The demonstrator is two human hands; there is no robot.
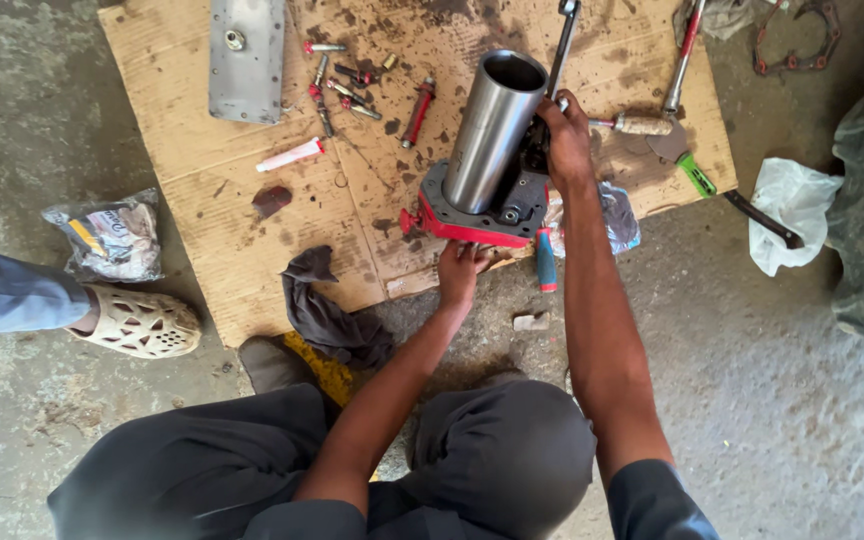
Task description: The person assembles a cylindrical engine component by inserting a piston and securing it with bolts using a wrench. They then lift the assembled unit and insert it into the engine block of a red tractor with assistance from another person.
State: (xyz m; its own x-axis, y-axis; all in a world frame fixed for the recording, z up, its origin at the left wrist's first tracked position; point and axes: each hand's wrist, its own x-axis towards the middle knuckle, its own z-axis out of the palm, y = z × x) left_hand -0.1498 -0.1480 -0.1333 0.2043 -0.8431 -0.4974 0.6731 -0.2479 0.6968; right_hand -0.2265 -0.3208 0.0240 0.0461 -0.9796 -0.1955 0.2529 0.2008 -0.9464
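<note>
Cylinder sleeve (492, 130) stands upright in its red-edged block (472, 215) on the oily cardboard (202, 190). Left hand (460, 270) grips the block's near edge; right hand (567, 135) has fingers curled behind the sleeve, seemingly seating it, which calls for steady bracing.

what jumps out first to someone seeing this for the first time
The shiny steel cylinder sleeve stands upright on a red and dark grey engine block, mid-frame on an oil-stained cardboard sheet. The left hand grips the block's near red edge, while the right hand reaches in beside the sleeve. Red-tipped bolts and a grey metal plate lie at upper left; a sandalled foot sits at far left.
</note>
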